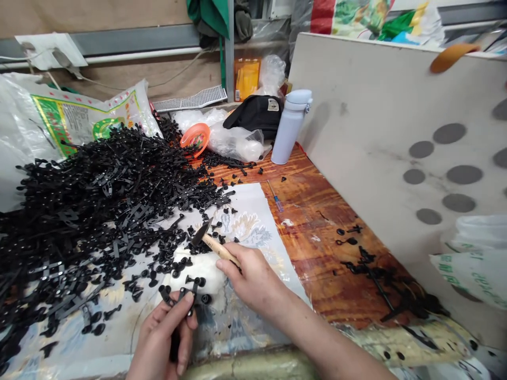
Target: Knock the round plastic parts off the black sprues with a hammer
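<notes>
My right hand point(253, 274) is closed round the wooden handle of a small hammer point(216, 246). The hammer's dark head points away to the upper left, over the sheet. Lower and to the left, my left hand point(168, 335) pinches a black plastic part point(194, 291) with round ends between thumb and fingers. Its lower portion is hidden by the fingers. Around both hands lie several loose black round-headed pieces point(180, 266) on a pale pad point(212, 277). A large heap of black plastic parts point(111, 179) rises on the left.
A patterned sheet point(253, 211) covers part of the wooden table point(312, 227). Farther back are a screwdriver point(276, 198), a pale blue bottle point(291, 126), an orange dish point(195, 138) and a black pouch point(257, 116). A grey panel point(368, 116) bounds the right; more black parts point(376, 279) lie beside it.
</notes>
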{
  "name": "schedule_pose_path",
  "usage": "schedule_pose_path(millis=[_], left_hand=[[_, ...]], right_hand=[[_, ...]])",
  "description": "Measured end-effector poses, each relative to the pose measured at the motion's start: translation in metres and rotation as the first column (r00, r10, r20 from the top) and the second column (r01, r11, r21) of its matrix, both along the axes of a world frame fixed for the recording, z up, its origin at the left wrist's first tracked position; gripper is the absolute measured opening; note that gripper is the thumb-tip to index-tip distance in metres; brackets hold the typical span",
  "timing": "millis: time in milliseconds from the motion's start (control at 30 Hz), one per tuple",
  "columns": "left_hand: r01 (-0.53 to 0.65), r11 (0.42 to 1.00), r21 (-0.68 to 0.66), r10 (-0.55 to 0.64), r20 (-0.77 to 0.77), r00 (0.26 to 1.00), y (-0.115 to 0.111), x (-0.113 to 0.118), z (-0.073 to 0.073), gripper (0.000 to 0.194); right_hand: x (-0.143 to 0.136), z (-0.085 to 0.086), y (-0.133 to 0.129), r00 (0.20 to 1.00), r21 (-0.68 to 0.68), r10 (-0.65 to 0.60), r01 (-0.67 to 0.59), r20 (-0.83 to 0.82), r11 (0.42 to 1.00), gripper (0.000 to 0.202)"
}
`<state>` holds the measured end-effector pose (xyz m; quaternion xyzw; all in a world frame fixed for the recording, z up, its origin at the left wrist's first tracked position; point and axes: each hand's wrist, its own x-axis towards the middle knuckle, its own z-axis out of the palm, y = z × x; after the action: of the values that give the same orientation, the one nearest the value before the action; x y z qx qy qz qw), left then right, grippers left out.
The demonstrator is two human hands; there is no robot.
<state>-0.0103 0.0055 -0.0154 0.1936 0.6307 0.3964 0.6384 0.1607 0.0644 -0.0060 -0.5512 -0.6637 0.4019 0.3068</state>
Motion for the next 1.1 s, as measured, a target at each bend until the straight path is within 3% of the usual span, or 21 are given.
schedule_pose_path(millis=[433, 667, 767, 833, 1000, 1100], left_hand=[[-0.002, 0.999, 0.037, 0.004, -0.051, 0.999, 0.000, -0.001, -0.004, 0.039], [-0.014, 0.999, 0.050, 0.015, -0.020, 1.000, 0.004, 0.000, -0.004, 0.041], [-0.027, 0.999, 0.040, 0.027, 0.014, 1.000, 0.005, 0.001, -0.003, 0.041], [-0.039, 0.999, 0.022, 0.038, 0.026, 0.999, 0.005, 0.001, -0.002, 0.041], [-0.064, 0.998, 0.017, 0.063, 0.042, 0.997, 0.006, 0.002, -0.001, 0.038], [-0.067, 0.998, 0.017, 0.066, 0.045, 0.997, 0.007, 0.001, 0.000, 0.038]], right_hand=[[0.001, 0.004, -0.004, 0.999, 0.015, 0.036, -0.037, 0.011, 0.999, 0.019], [0.014, 0.023, -0.022, 0.974, 0.167, 0.177, -0.199, 0.139, 0.966, 0.040], [0.025, 0.020, -0.029, 0.936, 0.114, 0.270, -0.301, 0.225, 0.947, 0.044], [0.031, 0.017, -0.031, 0.935, 0.110, 0.260, -0.293, 0.242, 0.950, 0.044], [0.033, 0.015, -0.039, 0.964, 0.305, 0.210, -0.253, 0.165, 0.918, 0.056], [0.028, 0.011, -0.042, 0.931, 0.298, 0.237, -0.318, 0.278, 0.900, 0.056]])
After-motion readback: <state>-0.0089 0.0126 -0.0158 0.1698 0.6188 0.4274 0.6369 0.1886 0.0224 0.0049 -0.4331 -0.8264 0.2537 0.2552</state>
